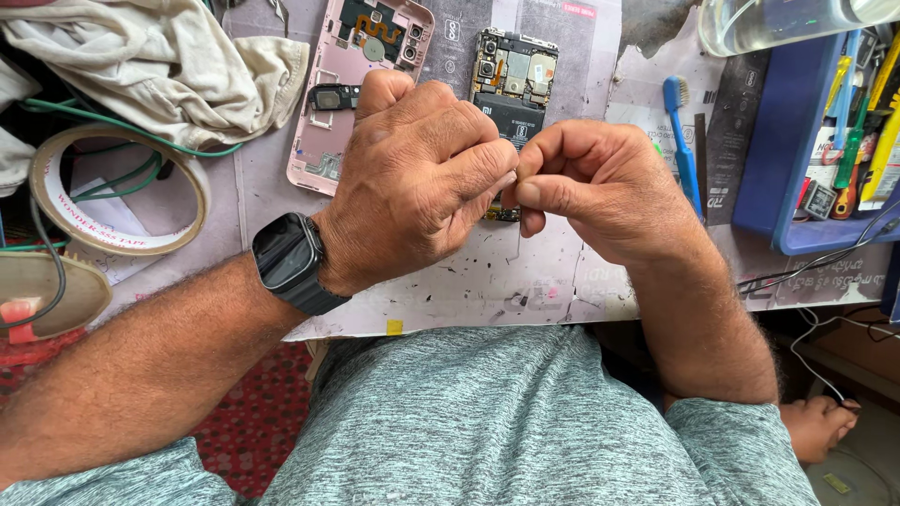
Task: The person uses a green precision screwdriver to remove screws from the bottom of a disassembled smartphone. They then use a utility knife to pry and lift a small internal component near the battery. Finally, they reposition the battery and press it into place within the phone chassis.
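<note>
My left hand [412, 183] and my right hand [600, 187] meet fingertip to fingertip over a stained work mat [487, 281]. Both pinch something tiny between thumb and forefinger; the thing itself is hidden by the fingers. Directly behind the hands lies an opened phone body [514, 80] with its black battery and circuit boards exposed; its lower part is covered by my fingers. To its left lies the pink back cover [328, 122], inside up. A dark smartwatch [286, 258] sits on my left wrist.
A blue toothbrush [682, 141] lies right of the hands. A blue tray [797, 150] of small tools stands at the far right, a clear container [778, 23] behind it. A roll of tape [117, 192] and a crumpled cloth [159, 66] lie at the left. Cables trail at right.
</note>
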